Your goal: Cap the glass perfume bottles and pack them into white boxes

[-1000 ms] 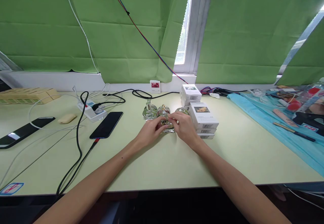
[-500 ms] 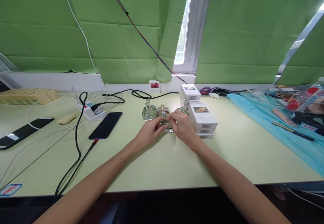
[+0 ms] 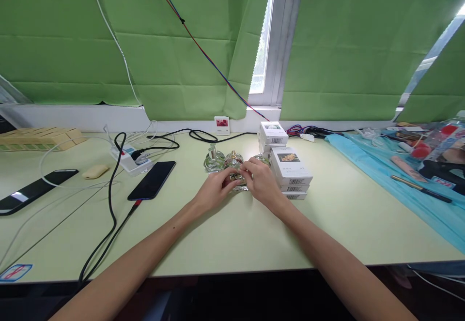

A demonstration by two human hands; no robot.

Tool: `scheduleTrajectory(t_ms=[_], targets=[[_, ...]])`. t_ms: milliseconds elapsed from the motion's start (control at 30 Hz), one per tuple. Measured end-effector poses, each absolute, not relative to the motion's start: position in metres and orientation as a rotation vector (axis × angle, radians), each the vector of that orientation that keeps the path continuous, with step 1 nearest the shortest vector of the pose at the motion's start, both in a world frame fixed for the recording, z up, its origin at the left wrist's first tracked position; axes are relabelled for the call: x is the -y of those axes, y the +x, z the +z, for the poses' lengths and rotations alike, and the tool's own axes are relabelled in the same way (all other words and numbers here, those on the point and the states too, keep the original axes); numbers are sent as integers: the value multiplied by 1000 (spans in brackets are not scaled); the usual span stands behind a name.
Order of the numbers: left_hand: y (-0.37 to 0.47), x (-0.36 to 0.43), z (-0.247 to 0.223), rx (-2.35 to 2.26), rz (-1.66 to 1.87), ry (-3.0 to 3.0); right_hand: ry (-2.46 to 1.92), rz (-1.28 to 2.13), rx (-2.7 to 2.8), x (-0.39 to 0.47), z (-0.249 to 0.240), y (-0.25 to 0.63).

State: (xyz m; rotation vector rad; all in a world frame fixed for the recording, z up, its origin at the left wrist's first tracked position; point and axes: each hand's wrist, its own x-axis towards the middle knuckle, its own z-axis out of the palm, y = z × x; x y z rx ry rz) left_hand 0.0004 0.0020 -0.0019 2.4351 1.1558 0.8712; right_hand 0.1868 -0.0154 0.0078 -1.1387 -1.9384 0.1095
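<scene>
Both hands meet over the front glass perfume bottle (image 3: 241,188), which stands on the table and is largely covered by my fingers. My left hand (image 3: 215,186) is closed at its upper left, thumb and fingers together. From the right, my right hand (image 3: 262,178) pinches near its top. Just behind are a bottle with a gold-coloured neck (image 3: 233,157) and, to the left, a round clear bottle (image 3: 214,160). Another bottle (image 3: 262,158) shows partly past my right hand. Stacked white boxes (image 3: 291,166) stand right beside my right hand.
To the left lie a black phone (image 3: 151,180) on a cable, a power strip (image 3: 132,161), a second dark phone (image 3: 36,190) and a yellow soap-like bar (image 3: 95,171). A small white box (image 3: 222,125) leans at the back. Blue plastic sheeting (image 3: 381,166) with clutter covers the right.
</scene>
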Motion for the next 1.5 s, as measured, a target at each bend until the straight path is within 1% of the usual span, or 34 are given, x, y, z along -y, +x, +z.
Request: scheduleTrajectory(t_ms=[233, 967, 1500], targets=[[1, -2, -2, -1152, 868, 2430, -1206, 44, 2013, 19, 11, 185], [0, -2, -1, -1128, 858, 2442, -1117, 201, 1864, 16, 4, 185], [0, -2, -1, -1142, 843, 2422, -1190, 192, 1852, 20, 6, 184]])
